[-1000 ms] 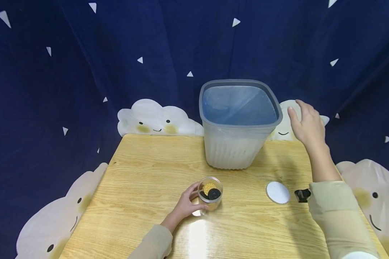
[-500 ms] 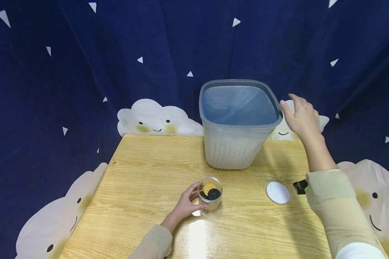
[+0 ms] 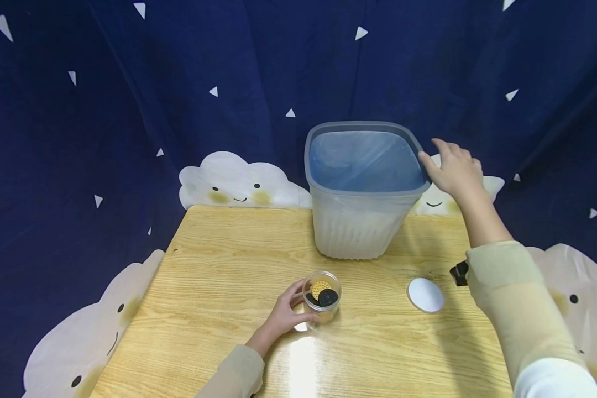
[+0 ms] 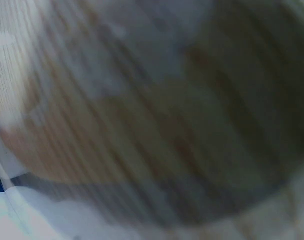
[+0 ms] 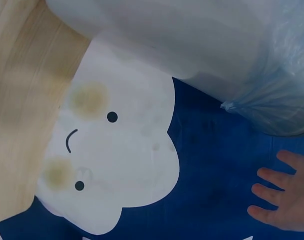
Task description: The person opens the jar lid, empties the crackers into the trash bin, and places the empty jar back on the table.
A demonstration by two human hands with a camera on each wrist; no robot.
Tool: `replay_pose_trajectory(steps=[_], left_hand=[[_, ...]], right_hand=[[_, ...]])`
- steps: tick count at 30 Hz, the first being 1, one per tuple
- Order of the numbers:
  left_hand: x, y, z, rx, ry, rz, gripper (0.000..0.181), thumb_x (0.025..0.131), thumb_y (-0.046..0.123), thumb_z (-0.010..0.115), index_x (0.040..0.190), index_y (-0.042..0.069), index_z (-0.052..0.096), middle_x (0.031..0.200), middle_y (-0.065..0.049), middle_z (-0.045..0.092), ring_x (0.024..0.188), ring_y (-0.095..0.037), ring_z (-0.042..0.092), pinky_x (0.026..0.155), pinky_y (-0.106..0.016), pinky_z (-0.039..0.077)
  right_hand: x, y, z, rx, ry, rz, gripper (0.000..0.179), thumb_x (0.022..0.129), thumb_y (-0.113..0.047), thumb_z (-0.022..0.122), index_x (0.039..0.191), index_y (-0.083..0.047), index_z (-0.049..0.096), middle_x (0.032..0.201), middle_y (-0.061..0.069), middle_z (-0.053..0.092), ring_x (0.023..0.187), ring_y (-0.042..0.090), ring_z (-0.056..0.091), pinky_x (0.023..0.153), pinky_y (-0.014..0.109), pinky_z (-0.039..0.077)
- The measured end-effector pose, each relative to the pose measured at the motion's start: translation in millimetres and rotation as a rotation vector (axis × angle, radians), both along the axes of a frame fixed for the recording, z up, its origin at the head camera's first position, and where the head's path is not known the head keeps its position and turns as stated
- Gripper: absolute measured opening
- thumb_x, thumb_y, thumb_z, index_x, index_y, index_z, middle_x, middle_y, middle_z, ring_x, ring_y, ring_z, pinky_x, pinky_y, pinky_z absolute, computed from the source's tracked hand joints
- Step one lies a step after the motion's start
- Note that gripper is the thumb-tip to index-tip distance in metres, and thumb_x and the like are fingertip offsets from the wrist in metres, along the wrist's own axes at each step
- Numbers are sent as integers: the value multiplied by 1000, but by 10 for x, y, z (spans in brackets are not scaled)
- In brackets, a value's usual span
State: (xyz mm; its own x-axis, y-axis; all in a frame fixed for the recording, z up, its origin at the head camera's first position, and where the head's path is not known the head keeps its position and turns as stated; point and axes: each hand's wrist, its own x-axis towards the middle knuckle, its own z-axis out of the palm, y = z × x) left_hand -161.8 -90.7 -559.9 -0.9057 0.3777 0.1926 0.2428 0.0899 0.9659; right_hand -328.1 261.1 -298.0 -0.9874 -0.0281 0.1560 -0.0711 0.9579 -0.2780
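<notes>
Item: clear jar (image 3: pixel 329 317), one, standing upright on the near middle of the table (image 3: pixel 239 243). Contents: a yellow textured piece (image 3: pixel 320 288) and a black round piece (image 3: pixel 328 298), with more black showing alongside.

Left hand (image 3: pixel 286 312): your thumb and fingers are curving round the jar's side and holding it. The left wrist view is showing only blur close up.

Right hand (image 3: pixel 456 172): your fingers are spreading wide and holding nothing, raised beside the right rim of the bin. Whether your thumb is touching that rim, you cannot tell from here.

Surroundings: one tall whitish bin (image 3: pixel 358 224), grey-rimmed, standing behind the jar and filling the space between it and the curtain (image 3: pixel 129 83). Bluish film (image 5: pixel 291 75) is hanging over its outer wall, gathered into a small knot. One white disc (image 3: pixel 425 294) is lying flat, right of the jar and well apart from it. A small dark object (image 3: pixel 460 273) is showing beside your right sleeve (image 3: pixel 517 298), partly hidden. That sleeve is crossing above the table's right side, covering part of its edge. White printed clouds (image 3: pixel 244 179) are lining the curtain.
</notes>
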Motion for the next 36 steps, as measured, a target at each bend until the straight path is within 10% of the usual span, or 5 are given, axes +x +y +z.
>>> replay_pose_trajectory(steps=[36], left_hand=[[15, -18, 35, -25, 9, -5, 81, 68, 6, 78, 136, -2, 35, 132, -26, 43, 122, -36, 41, 101, -42, 38]], right_hand=[[-193, -126, 37, 94, -230, 7, 69, 95, -42, 31, 147, -7, 2, 144, 33, 11, 128, 54, 11, 103, 66, 9]])
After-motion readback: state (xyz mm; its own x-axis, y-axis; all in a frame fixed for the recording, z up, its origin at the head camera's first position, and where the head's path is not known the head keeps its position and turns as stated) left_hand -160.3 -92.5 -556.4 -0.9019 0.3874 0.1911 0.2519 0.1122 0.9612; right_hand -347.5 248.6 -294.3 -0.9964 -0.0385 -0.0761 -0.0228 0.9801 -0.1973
